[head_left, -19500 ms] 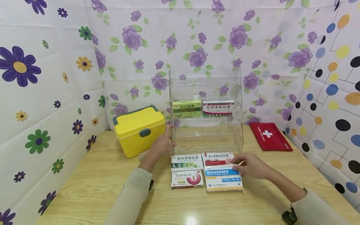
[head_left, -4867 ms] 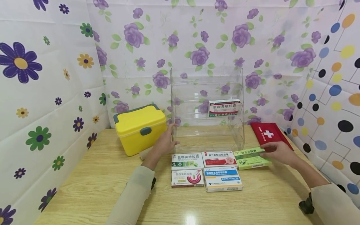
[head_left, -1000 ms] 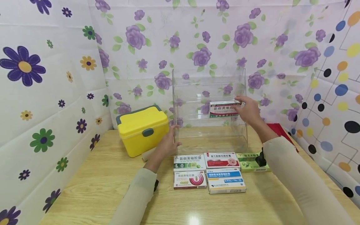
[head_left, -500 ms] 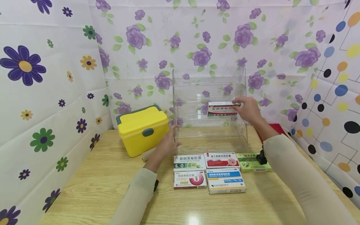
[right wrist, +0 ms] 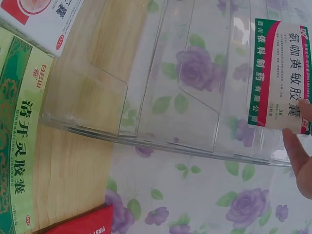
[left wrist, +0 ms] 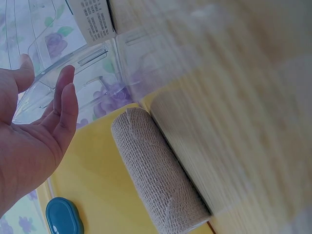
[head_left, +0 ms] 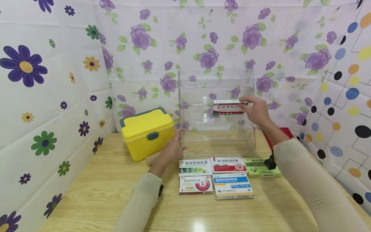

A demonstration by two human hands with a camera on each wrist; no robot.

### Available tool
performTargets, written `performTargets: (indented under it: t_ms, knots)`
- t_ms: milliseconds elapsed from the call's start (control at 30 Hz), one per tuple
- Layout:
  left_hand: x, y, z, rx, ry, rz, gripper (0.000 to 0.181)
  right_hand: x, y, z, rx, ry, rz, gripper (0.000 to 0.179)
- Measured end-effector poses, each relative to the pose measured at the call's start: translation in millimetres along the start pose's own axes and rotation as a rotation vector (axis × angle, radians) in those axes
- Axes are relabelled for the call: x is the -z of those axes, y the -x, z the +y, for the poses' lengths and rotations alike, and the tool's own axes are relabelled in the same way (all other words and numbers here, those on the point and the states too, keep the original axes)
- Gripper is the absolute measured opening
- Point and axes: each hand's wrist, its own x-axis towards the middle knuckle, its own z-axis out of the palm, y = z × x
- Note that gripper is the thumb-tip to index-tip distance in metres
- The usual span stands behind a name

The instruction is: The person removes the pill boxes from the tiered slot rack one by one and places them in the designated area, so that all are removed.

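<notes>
The right hand (head_left: 256,111) pinches a red-and-white medicine box (head_left: 228,107) just clear of the clear acrylic tiered rack's (head_left: 215,135) front edge; the left hand (head_left: 174,149), fingers straight, rests against the rack's left wall.

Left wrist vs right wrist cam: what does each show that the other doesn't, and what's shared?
Left wrist only: the left hand, fingers straight against the side of the clear acrylic rack, a rolled bandage on the table, and the yellow box with its teal latch.

Right wrist only: the right hand's fingertips on the red-and-green medicine box, the green box lying flat, and the red first-aid pouch.

Shared: the rack and wooden tabletop.
</notes>
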Motion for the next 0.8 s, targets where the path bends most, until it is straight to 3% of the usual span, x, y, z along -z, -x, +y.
performTargets:
  t_ms: [267, 800]
  knots:
    - [-0.9, -1.3, -1.2, -0.005, -0.023, -0.001, 0.081, 2, 2.6, -10, 0.084, -0.070, 0.147, 0.020]
    - [-3.1, -1.8, -2.8, 0.005, -0.018, -0.004, 0.081, 9, 22.3, -9, 0.135, -0.118, 0.168, 0.022]
